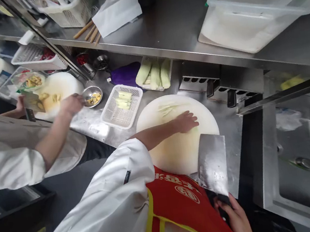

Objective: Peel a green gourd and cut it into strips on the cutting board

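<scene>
A large round white cutting board (172, 156) lies on the steel counter in front of me. My left hand (186, 122) is over it, palm down with fingers stretched and spread. Pale green vegetable strips (168, 108) lie on the board beyond that hand. A bit of pale green shows under its fingers, mostly hidden. At the lower right, my right hand (234, 214) is wrapped round the black handle of a cleaver (212, 161). Its broad blade points away from me, over the board's right edge. A white basket (123, 124) with cut pale green pieces (124, 100) stands left of the board.
On the left a co-worker's hand (72, 104) is near a metal bowl (93, 96), beside a second white board (66, 82). Peeled long green vegetables (155, 73) fill a basket behind. A steel shelf (171, 25) hangs above; knife holders (221, 93) and a sink (300, 187) are right.
</scene>
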Demonstrator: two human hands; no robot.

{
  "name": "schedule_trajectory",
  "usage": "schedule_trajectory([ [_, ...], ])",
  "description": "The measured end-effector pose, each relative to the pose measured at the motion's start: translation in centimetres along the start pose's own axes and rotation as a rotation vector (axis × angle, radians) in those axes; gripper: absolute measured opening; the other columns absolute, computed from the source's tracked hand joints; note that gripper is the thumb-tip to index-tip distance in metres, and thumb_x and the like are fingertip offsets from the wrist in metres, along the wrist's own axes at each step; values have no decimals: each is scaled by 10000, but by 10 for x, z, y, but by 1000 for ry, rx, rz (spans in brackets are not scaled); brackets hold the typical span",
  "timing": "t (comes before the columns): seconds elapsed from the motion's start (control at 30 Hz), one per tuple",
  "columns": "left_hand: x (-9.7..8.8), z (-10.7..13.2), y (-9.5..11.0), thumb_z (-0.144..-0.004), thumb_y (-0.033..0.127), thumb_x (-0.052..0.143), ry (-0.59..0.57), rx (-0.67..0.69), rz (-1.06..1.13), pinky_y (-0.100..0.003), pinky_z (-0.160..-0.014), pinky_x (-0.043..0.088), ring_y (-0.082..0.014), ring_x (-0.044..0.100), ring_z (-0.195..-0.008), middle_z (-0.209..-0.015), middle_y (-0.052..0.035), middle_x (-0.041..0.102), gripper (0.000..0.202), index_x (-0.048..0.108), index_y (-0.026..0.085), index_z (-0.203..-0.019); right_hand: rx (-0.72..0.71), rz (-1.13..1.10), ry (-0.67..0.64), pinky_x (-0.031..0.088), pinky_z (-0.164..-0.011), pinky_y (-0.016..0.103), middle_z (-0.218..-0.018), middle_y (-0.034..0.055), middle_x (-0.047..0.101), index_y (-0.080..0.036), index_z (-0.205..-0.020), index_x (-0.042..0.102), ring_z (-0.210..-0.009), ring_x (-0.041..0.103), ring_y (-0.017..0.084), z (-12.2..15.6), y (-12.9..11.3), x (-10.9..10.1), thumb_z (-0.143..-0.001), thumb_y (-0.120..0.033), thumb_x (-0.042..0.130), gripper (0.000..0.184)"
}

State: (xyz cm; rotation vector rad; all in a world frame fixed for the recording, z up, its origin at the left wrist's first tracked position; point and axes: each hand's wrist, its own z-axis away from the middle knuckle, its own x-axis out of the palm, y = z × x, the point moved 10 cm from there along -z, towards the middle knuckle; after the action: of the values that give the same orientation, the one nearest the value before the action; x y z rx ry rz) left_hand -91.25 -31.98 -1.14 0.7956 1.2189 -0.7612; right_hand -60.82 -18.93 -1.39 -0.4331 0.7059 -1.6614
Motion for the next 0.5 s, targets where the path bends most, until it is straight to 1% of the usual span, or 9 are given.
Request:
schedule_trajectory([
  [0.1, 5, 23, 31, -786, 228, 694, -77, 38, 16, -467, -1096, 394, -316, 588, -1166, -1291, -140, 633, 445, 664, 196, -1229, -1, 14, -44, 429, -488, 258, -547, -22, 590, -208, -718, 643, -506, 509, 154, -13, -3, -9, -579, -482, 807, 348],
  [0.17, 8, 45, 54, -781, 243, 715, -104, 57, 72, -428, -1052, 425, -313, 584, -1164, -1325, -157, 612, 508, 641, 193, -1281, -7, 39, -91, 430, -488, 261, -554, -23, 592, -208, -737, 643, -505, 513, 157, -23, -5, -14, -601, -487, 798, 346],
  [0.23, 8, 70, 70, -802, 234, 704, -114, 14, 118, -404, -1058, 415, -311, 564, -1192, -1340, -158, 603, 523, 622, 197, -1317, -18, 76, -116, 443, -496, 271, -572, -21, 599, -210, -755, 650, -515, 530, 167, -33, -5, -21, -616, -496, 788, 347],
  [0.3, 9, 96, 76, -810, 214, 694, -122, -76, 178, -384, -1071, 399, -304, 550, -1205, -1338, -141, 603, 516, 620, 213, -1321, -34, 120, -115, 465, -511, 285, -601, -15, 614, -211, -783, 670, -538, 560, 185, -43, -5, -30, -621, -506, 781, 354],
  [0.37, 9, 121, 79, -815, 222, 692, -97, -154, 267, -370, -1104, 374, -295, 535, -1232, -1339, -117, 599, 522, 616, 235, -1332, -44, 157, -114, 483, -521, 297, -624, -9, 627, -216, -808, 690, -561, 587, 204, -52, -5, -39, -627, -511, 778, 357],
  [0.43, 11, 142, 83, -829, 280, 703, -54, -199, 346, -368, -1162, 329, -289, 511, -1283, -1363, -107, 587, 551, 597, 242, -1368, -50, 182, -123, 498, -524, 307, -639, -2, 642, -224, -812, 702, -572, 605, 217, -60, -5, -44, -628, -513, 780, 351],
  [0.5, 18, 158, 86, -843, 362, 717, -21, -239, 395, -409, -1227, 255, -289, 471, -1350, -1406, -105, 570, 609, 561, 239, -1418, -73, 219, -108, 510, -520, 317, -636, 6, 649, -227, -794, 710, -566, 613, 227, -66, -10, -49, -617, -523, 787, 353],
])
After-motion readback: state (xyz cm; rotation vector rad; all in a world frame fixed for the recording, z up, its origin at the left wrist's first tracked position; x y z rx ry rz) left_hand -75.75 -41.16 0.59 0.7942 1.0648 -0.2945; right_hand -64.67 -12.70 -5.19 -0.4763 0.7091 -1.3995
